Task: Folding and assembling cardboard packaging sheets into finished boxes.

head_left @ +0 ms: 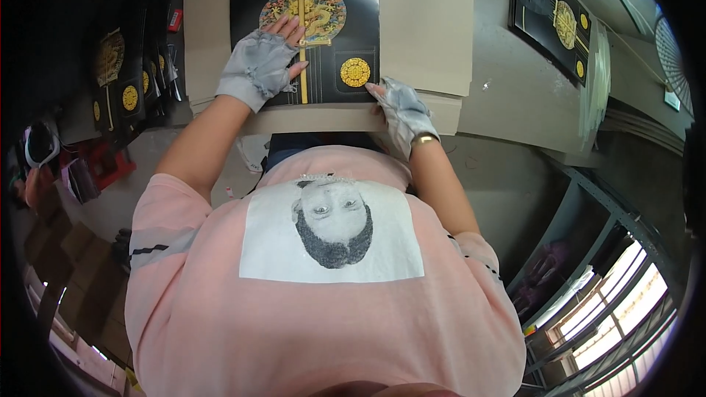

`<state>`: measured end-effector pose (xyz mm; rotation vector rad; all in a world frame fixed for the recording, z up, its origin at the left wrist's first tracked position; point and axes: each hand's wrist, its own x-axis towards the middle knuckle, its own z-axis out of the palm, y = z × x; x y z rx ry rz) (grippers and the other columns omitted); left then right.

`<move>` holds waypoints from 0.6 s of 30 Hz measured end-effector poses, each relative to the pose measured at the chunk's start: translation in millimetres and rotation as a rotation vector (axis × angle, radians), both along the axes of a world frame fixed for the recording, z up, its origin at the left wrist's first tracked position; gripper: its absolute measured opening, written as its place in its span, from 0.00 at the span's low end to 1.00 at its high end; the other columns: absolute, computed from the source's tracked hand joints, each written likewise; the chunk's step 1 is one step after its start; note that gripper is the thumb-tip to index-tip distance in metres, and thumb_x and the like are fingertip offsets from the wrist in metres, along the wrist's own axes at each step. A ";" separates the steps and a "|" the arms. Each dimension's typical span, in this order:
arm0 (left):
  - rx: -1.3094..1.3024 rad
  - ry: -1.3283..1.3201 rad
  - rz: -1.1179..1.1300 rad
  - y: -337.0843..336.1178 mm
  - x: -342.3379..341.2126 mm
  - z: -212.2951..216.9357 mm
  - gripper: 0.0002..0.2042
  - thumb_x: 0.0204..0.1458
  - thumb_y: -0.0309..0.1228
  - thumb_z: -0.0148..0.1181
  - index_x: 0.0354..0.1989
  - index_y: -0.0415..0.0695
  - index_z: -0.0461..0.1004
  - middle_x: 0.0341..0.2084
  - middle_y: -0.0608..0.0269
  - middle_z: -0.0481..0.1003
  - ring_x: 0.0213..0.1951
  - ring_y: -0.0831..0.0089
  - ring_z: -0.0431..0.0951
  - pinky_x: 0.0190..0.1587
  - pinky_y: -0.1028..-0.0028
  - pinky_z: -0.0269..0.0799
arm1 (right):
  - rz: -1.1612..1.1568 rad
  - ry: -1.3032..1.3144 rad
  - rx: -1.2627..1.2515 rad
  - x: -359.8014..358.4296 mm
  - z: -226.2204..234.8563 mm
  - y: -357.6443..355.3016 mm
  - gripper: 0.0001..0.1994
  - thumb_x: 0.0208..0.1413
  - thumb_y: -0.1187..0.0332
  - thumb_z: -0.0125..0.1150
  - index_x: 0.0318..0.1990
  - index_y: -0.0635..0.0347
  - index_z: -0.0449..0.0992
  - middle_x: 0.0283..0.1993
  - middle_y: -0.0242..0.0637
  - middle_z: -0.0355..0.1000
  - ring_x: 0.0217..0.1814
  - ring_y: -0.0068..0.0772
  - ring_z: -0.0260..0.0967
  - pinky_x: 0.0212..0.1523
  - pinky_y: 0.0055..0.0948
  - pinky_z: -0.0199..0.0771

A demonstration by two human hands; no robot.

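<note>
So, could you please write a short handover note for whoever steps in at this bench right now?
Left hand, in a grey fingerless glove, lies flat on the black card panel, fingers on the round gold-and-blue dragon fan with its yellow handle.
Right hand, gloved alike, presses the panel's near right corner beside the round gold medallion.
Done: fan and medallion sit on the panel, over beige cardboard sheets.
Similar black panels lie at far left and far right.
</note>
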<state>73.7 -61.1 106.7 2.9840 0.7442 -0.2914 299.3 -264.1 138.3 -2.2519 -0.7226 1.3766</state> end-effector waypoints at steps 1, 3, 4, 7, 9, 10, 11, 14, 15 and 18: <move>0.015 0.002 0.005 -1.1 -0.4 3.1 0.35 0.63 0.54 0.52 0.74 0.46 0.61 0.73 0.58 0.63 0.75 0.64 0.57 0.76 0.63 0.51 | 0.041 0.021 -0.056 -0.1 5.6 5.2 0.21 0.63 0.45 0.61 0.38 0.57 0.77 0.28 0.33 0.74 0.30 0.31 0.69 0.36 0.33 0.68; 0.018 0.011 0.001 -2.9 5.5 9.0 0.35 0.63 0.55 0.52 0.74 0.45 0.62 0.73 0.58 0.63 0.75 0.64 0.58 0.76 0.63 0.51 | -0.035 0.142 0.008 3.2 -36.1 -3.7 0.16 0.62 0.51 0.66 0.38 0.54 0.77 0.24 0.30 0.72 0.24 0.25 0.66 0.28 0.28 0.64; 0.004 0.031 0.009 -5.0 3.1 10.3 0.35 0.63 0.55 0.52 0.73 0.45 0.62 0.73 0.58 0.63 0.75 0.65 0.58 0.76 0.63 0.52 | -0.015 0.149 0.026 2.7 -44.8 -6.2 0.16 0.62 0.51 0.66 0.38 0.54 0.77 0.24 0.30 0.72 0.24 0.25 0.66 0.28 0.28 0.64; -0.004 -0.022 0.019 -5.8 -0.3 8.8 0.35 0.62 0.53 0.54 0.73 0.44 0.62 0.72 0.55 0.63 0.75 0.63 0.59 0.75 0.62 0.54 | -0.270 0.380 0.042 -2.1 -50.9 -7.9 0.10 0.64 0.64 0.65 0.46 0.60 0.76 0.25 0.32 0.71 0.20 0.25 0.66 0.21 0.26 0.64; -0.031 -0.049 0.001 -6.0 -1.8 11.5 0.36 0.61 0.53 0.54 0.73 0.43 0.63 0.72 0.54 0.64 0.74 0.62 0.60 0.75 0.62 0.54 | -0.278 0.424 0.101 -2.5 -53.7 -13.7 0.10 0.65 0.64 0.65 0.45 0.60 0.76 0.24 0.33 0.71 0.20 0.25 0.66 0.21 0.26 0.64; 0.007 -0.086 -0.010 -9.7 -6.0 8.5 0.36 0.59 0.54 0.56 0.71 0.43 0.65 0.71 0.51 0.64 0.74 0.59 0.60 0.74 0.62 0.55 | -0.302 0.468 0.142 -2.7 -51.6 -13.4 0.10 0.65 0.64 0.65 0.44 0.60 0.76 0.23 0.34 0.71 0.19 0.25 0.66 0.20 0.26 0.63; -0.117 -0.047 0.021 -17.6 3.6 28.2 0.39 0.57 0.58 0.57 0.70 0.43 0.66 0.71 0.48 0.64 0.74 0.57 0.60 0.74 0.61 0.56 | -0.337 0.488 0.176 -2.6 -47.7 -14.4 0.10 0.65 0.64 0.65 0.44 0.60 0.75 0.22 0.34 0.71 0.19 0.25 0.65 0.20 0.26 0.62; -0.115 -0.096 -0.148 -53.2 -1.5 42.0 0.43 0.52 0.61 0.61 0.72 0.44 0.64 0.73 0.47 0.60 0.75 0.51 0.58 0.75 0.58 0.54 | -0.412 0.551 0.290 -2.7 -25.9 -10.6 0.10 0.64 0.64 0.65 0.43 0.61 0.75 0.22 0.34 0.71 0.20 0.24 0.66 0.21 0.24 0.63; -0.174 -0.118 -0.127 -59.8 -0.8 42.7 0.42 0.53 0.58 0.62 0.72 0.45 0.63 0.74 0.47 0.60 0.75 0.52 0.58 0.75 0.58 0.53 | -0.382 0.565 0.301 -2.8 -13.6 -7.1 0.10 0.64 0.64 0.65 0.43 0.61 0.75 0.22 0.34 0.71 0.20 0.24 0.66 0.21 0.24 0.63; 0.016 -0.180 -0.040 -63.3 -3.1 40.4 0.33 0.56 0.43 0.60 0.72 0.49 0.64 0.73 0.54 0.62 0.73 0.59 0.63 0.74 0.60 0.57 | -0.346 0.429 0.446 -0.5 16.7 9.6 0.11 0.63 0.64 0.66 0.40 0.62 0.73 0.22 0.34 0.71 0.20 0.25 0.66 0.20 0.23 0.63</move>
